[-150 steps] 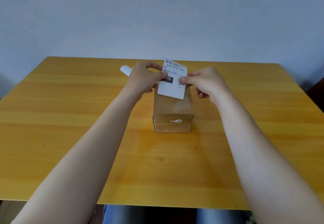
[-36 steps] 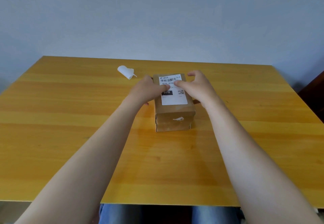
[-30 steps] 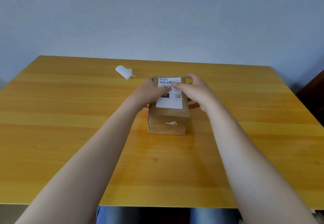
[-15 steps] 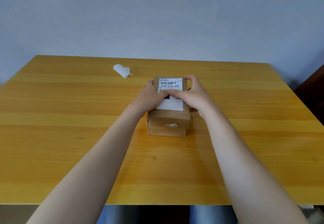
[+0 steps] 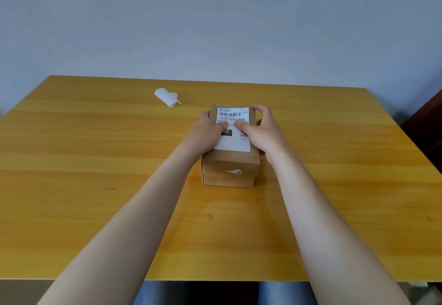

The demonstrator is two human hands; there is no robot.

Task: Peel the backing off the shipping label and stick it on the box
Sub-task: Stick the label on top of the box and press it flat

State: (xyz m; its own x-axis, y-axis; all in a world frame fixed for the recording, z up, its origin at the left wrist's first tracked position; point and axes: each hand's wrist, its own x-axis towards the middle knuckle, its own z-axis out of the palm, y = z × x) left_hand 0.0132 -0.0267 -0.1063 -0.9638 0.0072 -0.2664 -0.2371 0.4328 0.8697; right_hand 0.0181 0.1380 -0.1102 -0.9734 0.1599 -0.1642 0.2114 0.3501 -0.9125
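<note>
A small brown cardboard box (image 5: 229, 171) stands in the middle of the yellow wooden table (image 5: 95, 161). The white shipping label (image 5: 233, 142), with a barcode and black print, lies flat on the box's top face. My left hand (image 5: 207, 132) grips the box's left side, its thumb pressing on the label's middle. My right hand (image 5: 262, 130) wraps the right side, fingers over the far corner, thumb pressing the label beside the left thumb. The curled white backing (image 5: 166, 97) lies on the table, far left of the box.
A pale wall rises behind the table's far edge. A dark piece of furniture (image 5: 428, 127) stands off the table's right side. My legs in blue jeans (image 5: 282, 292) show below the near edge.
The label went from being held above the box to lying flat on its top. My thumbs have slid back along it toward me, uncovering the barcode.
</note>
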